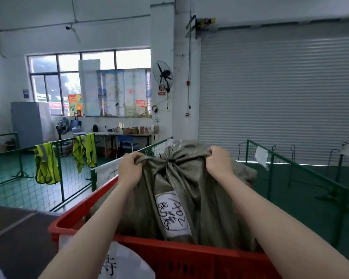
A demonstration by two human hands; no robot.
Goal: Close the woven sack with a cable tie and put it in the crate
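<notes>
An olive-green woven sack (206, 208) stands upright inside a red plastic crate (189, 258), its lower part below the crate's rim. The sack's neck is gathered tight at the top; the tie itself is too small to make out. A white patch with black handwriting (172, 213) faces me on the sack's front. My left hand (130, 168) grips a fold of sack fabric left of the gathered neck. My right hand (220, 160) grips the fabric on the right side of the neck. Both forearms reach over the crate's near rim.
Green wire-mesh fences (48, 178) stand left and right of the crate, two yellow safety vests (46, 164) draped on the left one. A dark conveyor surface (14, 228) lies at lower left. A white bag with writing (119, 264) hangs on the crate's front. A closed roller shutter (280, 93) fills the right wall.
</notes>
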